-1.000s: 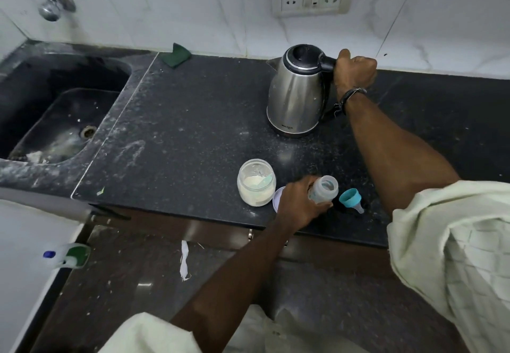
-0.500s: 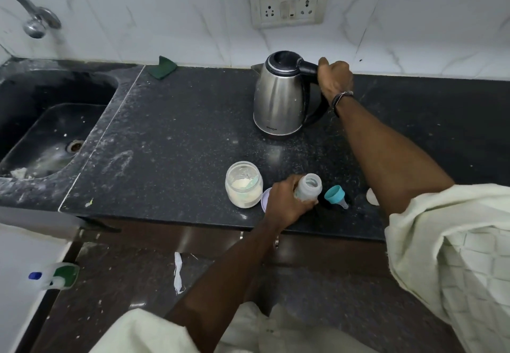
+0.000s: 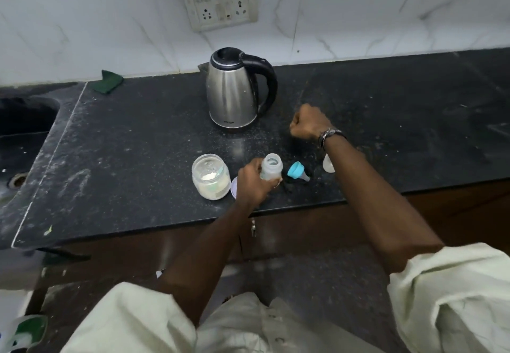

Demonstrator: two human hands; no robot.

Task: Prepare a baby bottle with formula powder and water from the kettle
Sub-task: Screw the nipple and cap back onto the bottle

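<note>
Home kitchen: sink, kettle, stone counter.

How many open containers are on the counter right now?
2. The formula jar stands lidless near the front edge; the baby bottle, topless, stands just right of it, held by the left hand. The kettle behind looks closed.

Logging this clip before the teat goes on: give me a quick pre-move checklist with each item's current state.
1. Bottle upright and steadied by left hand: ok.
2. Bottle mouth open: ok.
3. Kettle set down upright on the counter: ok.
4. Right hand off the kettle, closed in a fist, nothing visibly held: ok.
5. Blue teat lying beside the bottle, within reach: ok.
6. Water level in the bottle: cannot tell.
</note>
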